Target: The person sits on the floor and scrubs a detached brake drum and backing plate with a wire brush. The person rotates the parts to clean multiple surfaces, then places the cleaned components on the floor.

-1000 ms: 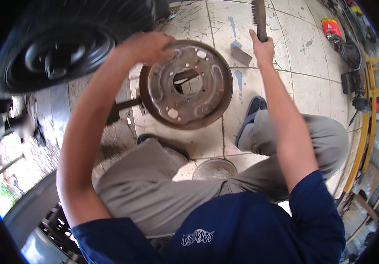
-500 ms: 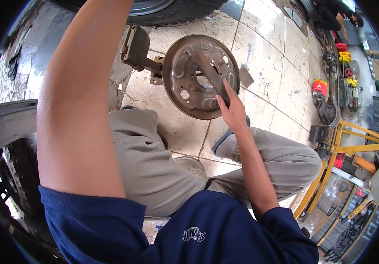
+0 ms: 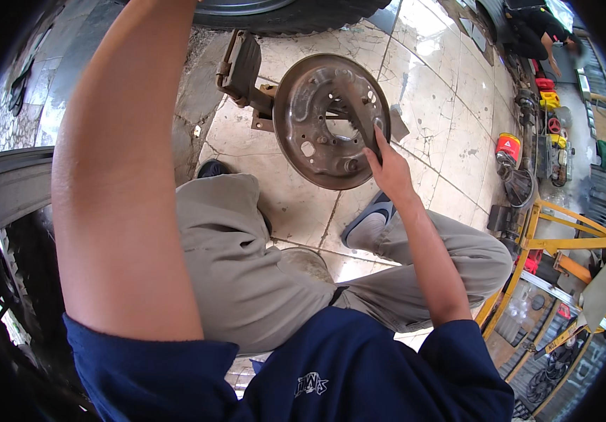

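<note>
the right grip (image 3: 392, 171) is closed around the brush (image 3: 359, 105), which lies across the plate (image 3: 310, 119) near the tyre (image 3: 324, 20); the left grip is out of view, its state untellable. strokes are best kept flat and even.

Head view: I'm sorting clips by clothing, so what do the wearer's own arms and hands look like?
The left sleeve and right sleeve are short, loose and dark blue. Below them, the left arm and right arm are bare. The right hand wears no glove, and its wrist no watch. The left hand is out of view, so I cannot describe it.
</note>
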